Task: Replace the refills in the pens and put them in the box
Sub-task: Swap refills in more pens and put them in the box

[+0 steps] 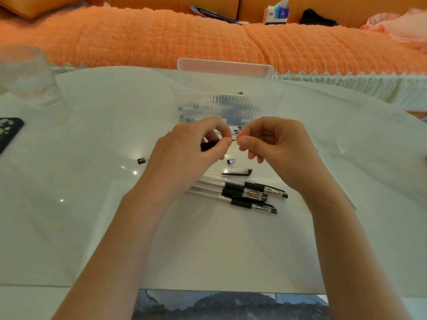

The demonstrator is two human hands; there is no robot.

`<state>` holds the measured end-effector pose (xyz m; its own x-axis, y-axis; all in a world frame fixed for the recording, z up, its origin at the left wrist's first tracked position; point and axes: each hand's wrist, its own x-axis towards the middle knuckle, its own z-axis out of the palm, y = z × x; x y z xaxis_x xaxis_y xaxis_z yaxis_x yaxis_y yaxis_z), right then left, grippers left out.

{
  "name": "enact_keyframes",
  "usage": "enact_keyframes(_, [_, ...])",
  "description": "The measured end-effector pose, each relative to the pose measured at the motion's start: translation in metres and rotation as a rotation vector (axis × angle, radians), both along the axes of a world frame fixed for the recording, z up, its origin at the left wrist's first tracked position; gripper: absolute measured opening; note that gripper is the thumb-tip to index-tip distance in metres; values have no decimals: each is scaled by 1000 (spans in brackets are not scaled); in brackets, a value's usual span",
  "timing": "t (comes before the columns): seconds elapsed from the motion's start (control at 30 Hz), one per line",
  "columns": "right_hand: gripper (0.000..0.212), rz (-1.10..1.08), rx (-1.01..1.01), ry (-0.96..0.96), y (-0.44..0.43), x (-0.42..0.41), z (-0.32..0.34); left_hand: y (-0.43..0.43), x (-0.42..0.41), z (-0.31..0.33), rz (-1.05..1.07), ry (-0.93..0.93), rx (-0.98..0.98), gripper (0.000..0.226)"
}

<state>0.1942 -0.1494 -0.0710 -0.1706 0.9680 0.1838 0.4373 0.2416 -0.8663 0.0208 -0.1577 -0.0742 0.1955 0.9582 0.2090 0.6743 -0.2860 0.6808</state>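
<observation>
On the worktop point(92, 215) the clear box point(221, 102) stands open at the far side, ready for finished pens. Spare pens point(240, 192) wait nearer. The left hand point(184, 153) fingers grip a pen barrel point(209, 144) steady so the right hand point(277, 146) fingers, pinching the thin refill point(234, 140), can likely guide it. The cap point(238, 171) and metal tip point(231, 161) lie aside.

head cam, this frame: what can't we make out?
Head view: the pen is mostly covered by the left hand; only its black grip and far end show.
The refill pinched by the right hand is too thin to tell how far it sits in the pen.
The box: its ribbed wall blurs what lies inside, so no count.
The phone is cut off by the left edge.
</observation>
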Motion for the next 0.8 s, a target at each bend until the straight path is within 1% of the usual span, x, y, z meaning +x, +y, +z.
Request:
enact_keyframes(0.07, [9,-46,18,-9,1,5,0,2,-6,0,12,-56,-38,8])
enact_keyframes(0.13, [7,-108,37,-53,2,14,-1,3,-14,0,19,-75,-66,9])
enact_keyframes(0.23, [7,-195,22,-219,4,26,-5,3,-18,-1,43,-42,-70,7])
enact_keyframes(0.33, [8,-207,-35,-353,4,30,-12,3,-19,0,57,-46,-73,5])
enact_keyframes(0.5, [8,-198,-57,-454,9,29,-19,2,-20,1,39,-43,-103,3])
enact_keyframes(0.67, [6,-183,-64,-513,12,30,-22,1,-22,1,26,-46,-112,1])
enact_keyframes(0.73, [8,-193,-22,-518,12,30,-20,1,-22,1,22,-44,-119,1])
enact_keyframes(0.8, [9,-182,18,-484,10,25,-16,1,-23,1,13,-50,-131,3])
